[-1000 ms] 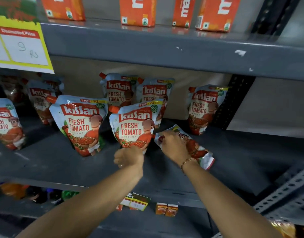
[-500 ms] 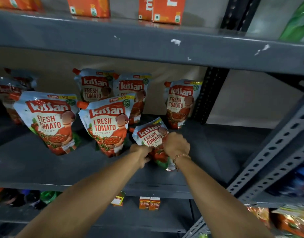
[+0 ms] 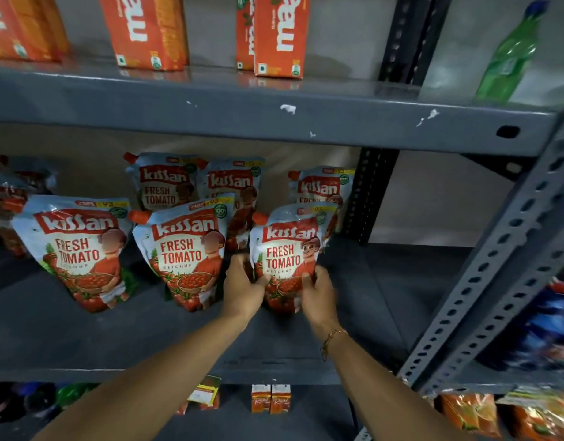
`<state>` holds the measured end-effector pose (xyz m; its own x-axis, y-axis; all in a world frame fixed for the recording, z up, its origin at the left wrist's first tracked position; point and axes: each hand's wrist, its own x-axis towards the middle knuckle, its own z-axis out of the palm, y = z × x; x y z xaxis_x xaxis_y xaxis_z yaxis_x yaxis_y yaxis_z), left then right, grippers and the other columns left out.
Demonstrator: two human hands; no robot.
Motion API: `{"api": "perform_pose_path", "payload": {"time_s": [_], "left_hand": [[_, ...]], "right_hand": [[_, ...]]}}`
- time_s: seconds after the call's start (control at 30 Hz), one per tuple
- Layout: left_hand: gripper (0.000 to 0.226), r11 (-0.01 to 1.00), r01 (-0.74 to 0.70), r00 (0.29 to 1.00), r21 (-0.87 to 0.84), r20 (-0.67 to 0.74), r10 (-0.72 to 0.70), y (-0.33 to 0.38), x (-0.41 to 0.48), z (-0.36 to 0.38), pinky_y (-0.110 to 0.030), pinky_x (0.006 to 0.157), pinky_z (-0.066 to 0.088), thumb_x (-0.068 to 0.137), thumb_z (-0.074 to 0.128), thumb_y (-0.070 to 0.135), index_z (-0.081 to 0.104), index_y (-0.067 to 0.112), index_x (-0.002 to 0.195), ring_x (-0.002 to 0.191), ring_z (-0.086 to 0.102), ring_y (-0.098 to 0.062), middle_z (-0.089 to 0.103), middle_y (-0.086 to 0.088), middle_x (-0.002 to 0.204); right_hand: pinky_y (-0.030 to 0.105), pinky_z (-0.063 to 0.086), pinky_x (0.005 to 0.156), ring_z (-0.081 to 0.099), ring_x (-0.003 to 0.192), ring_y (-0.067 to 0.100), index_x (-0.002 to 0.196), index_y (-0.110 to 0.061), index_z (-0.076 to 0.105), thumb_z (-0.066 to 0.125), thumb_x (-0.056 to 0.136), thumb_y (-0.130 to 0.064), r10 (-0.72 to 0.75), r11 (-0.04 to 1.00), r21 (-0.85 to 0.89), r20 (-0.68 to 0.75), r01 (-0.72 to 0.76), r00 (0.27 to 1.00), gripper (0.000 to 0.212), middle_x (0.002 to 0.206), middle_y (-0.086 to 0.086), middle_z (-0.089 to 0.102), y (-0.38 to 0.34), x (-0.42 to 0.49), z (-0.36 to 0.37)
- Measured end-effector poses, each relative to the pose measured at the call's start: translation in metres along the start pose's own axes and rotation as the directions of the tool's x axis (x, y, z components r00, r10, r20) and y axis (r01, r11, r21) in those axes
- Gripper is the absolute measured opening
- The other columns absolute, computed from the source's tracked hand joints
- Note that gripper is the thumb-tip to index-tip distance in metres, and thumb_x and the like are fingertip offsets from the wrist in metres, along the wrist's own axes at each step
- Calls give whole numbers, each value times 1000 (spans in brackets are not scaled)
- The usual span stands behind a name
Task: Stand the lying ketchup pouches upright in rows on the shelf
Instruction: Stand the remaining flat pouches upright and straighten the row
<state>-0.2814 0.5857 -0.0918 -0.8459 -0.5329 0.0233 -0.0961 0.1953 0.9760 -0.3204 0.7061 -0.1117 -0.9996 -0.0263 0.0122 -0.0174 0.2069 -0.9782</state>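
Held pouch (image 3: 287, 249) sits at the right end of the front row on the middle shelf (image 3: 385, 297), upright w/ a slight lean, base on the shelf; left hand (image 3: 242, 288) pinches its lower left edge, right hand (image 3: 319, 292) pinches the lower right corner w/ thumb on the front face — both grips pressed onto the pouch, not spread. Just left of it stands the middle front pouch (image 3: 185, 253), the two nearly touching; further left the big front pouch (image 3: 77, 249), also upright but tilted a bit. Behind them a back row: back-left pouch (image 3: 163, 183), back-centre pouch (image 3: 233, 186) partly hidden, back-right pouch (image 3: 322, 186) directly behind the held one. At far left more pouches (image 3: 7, 198), blurred; can't tell if they stand or lean.

Progress, as a judgement: most of the job looks done — no pouch lies flat in the part of the shelf that shows; front row has 3 standing, back row at least 3. Left to do: let go of the held pouch w/o it tipping, maybe square up the leaning ones; bare shelf to the right has room if more turn up. Far-left end is too dark to call.

Outward: orange cartons (image 3: 274, 33) and a green bottle (image 3: 509, 58) on the shelf above; small cartons (image 3: 271, 399) on the shelf below; perforated upright (image 3: 497, 265) at right.
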Motion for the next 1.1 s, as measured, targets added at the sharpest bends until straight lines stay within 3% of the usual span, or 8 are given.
{"api": "perform_pose_path", "payload": {"time_s": [0.17, 0.33, 0.5, 0.63, 0.73, 0.87, 0.97, 1.1], "left_hand": [[41, 974, -89, 994, -209, 50, 102, 19, -1, -5, -20, 83, 50, 84, 68, 13, 53, 15, 122, 102, 61, -10, 64, 3, 111], [30, 930, -139, 988, -340, 11, 151, 36, 9, 0, -35, 83, 57, 90, 60, 25, 62, 5, 113, 99, 69, -22, 71, -10, 107], [19, 928, -77, 995, -365, 39, 97, 48, 23, 15, -19, 61, 57, 94, 53, 21, 56, 8, 108, 67, 70, -3, 68, 0, 85], [27, 921, -14, 989, -389, 131, 70, 58, 28, 36, -25, 69, 53, 94, 53, 18, 58, 1, 114, 78, 65, -13, 67, 0, 85], [29, 911, 10, 977, -412, 198, 79, 63, 27, 51, -26, 74, 54, 94, 54, 16, 59, 0, 118, 81, 66, -14, 68, -5, 92], [20, 918, -12, 952, -397, 277, 132, 68, 26, 65, -41, 95, 51, 94, 54, 14, 63, 8, 109, 100, 65, -27, 67, -15, 110], [14, 906, -18, 945, -422, 289, 153, 66, 29, 68, -43, 97, 51, 93, 56, 14, 65, 13, 103, 106, 65, -31, 67, -17, 113], [24, 903, -33, 950, -428, 268, 161, 61, 32, 66, -41, 94, 52, 92, 58, 16, 63, 5, 112, 106, 66, -31, 67, -20, 115]], "right_hand": [[30, 52, 82, 63, 98, 14, 125, -18, 50, 41, 97, -31, 0, 867, 498, 22, -11, 1000, 32, 108, -1, 65, -38, 19, -5], [31, 52, 74, 63, 92, 21, 119, -7, 53, 37, 98, -12, 64, 659, 750, 28, -64, 998, 27, 99, 6, 65, -61, 38, -14], [25, 55, 59, 63, 78, 17, 97, -7, 59, 36, 97, -7, 101, 594, 798, 49, -99, 994, 23, 88, 6, 65, -67, 41, -30], [30, 52, 70, 61, 77, 18, 85, -11, 56, 36, 97, -6, 90, 580, 815, -43, -18, 995, 24, 86, 7, 62, -64, 48, -50], [31, 53, 67, 61, 74, 18, 80, -11, 55, 35, 98, -9, 92, 596, 803, -105, 30, 990, 27, 84, 7, 62, -61, 55, -64], [26, 54, 58, 62, 67, 15, 76, -12, 55, 34, 98, -11, 104, 605, 793, -167, 71, 981, 31, 74, 3, 65, -52, 58, -78], [28, 53, 62, 63, 63, 12, 74, -12, 55, 35, 98, -11, 109, 619, 780, -195, 87, 975, 31, 73, 3, 65, -50, 58, -79], [32, 54, 74, 62, 74, 16, 80, -12, 55, 35, 99, -14, 102, 649, 755, -208, 94, 973, 28, 83, 5, 63, -48, 55, -75]]}}
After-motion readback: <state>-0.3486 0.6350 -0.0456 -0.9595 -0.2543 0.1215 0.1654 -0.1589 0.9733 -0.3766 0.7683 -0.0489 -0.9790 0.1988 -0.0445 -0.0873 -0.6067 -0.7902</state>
